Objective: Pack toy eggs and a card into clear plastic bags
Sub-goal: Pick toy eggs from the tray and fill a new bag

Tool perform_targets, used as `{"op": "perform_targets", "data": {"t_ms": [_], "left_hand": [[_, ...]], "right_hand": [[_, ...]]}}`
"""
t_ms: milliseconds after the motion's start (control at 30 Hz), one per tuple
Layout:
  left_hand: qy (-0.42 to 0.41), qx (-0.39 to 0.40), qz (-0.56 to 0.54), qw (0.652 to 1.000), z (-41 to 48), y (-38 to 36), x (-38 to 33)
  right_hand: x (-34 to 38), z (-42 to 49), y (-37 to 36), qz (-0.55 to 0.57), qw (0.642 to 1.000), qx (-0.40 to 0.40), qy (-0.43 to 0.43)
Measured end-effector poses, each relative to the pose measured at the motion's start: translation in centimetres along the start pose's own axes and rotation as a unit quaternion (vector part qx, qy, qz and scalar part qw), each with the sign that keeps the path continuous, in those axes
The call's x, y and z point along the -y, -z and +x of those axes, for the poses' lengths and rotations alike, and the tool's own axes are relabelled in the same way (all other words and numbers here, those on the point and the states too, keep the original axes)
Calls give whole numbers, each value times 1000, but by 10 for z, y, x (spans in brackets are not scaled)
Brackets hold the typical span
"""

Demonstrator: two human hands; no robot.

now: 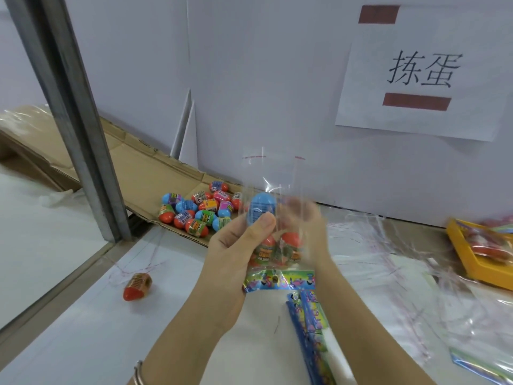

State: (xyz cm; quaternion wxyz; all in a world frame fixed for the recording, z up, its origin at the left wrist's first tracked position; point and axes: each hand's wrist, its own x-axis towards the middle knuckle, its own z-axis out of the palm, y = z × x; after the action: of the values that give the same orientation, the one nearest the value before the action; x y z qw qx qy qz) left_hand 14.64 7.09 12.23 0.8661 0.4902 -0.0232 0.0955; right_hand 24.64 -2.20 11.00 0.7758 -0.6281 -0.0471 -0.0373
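We grip the clear plastic bag (pixel 273 173) with our left hand (pixel 236 254), thumb on the blue plastic toy egg (pixel 262 208) inside, colourful printed card (pixel 280 282) at the bag's bottom. Our right hand (pixel 305 229) beside the bag is blurred, grip unclear.

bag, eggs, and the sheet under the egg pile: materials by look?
Bag: thin clear plastic film, glossy; the wall shows through it and its creases glint.
Eggs: seemingly hard plastic shells, smooth, each banded by a printed shiny wrap.
Sheet: brown cardboard, likely corrugated, matte; ragged edges, fold lines.
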Motion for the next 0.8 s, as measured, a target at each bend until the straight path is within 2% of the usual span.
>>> {"op": "perform_targets", "data": {"t_ms": [67, 133, 167, 233, 300, 400, 467, 633, 800], "left_hand": [[-10, 4, 42, 999, -1, -3, 1], [-19, 1, 94, 995, -2, -5, 4], [-26, 3, 117, 993, -2, -6, 5], [-37, 11, 146, 988, -2, -7, 9], [-40, 16, 159, 986, -3, -8, 12], [-37, 24, 174, 984, -3, -8, 13], [-38, 29, 184, 982, -3, -8, 12], [-39, 45, 186, 981, -4, -8, 12], [-39, 73, 190, 978, -5, -8, 12]], "right_hand": [[25, -2, 12, 64, 996, -22, 59], [63, -10, 32, 83, 986, 4, 145], [79, -16, 41, 75, 978, 41, 188], [103, -30, 53, 19, 958, 124, 257], [114, -39, 60, -106, 936, 168, 291], [116, -42, 66, -296, 896, 181, 278], [114, -42, 65, -355, 879, 166, 273], [112, -41, 62, -359, 888, 158, 239], [112, -39, 63, -312, 908, 132, 245]]}}
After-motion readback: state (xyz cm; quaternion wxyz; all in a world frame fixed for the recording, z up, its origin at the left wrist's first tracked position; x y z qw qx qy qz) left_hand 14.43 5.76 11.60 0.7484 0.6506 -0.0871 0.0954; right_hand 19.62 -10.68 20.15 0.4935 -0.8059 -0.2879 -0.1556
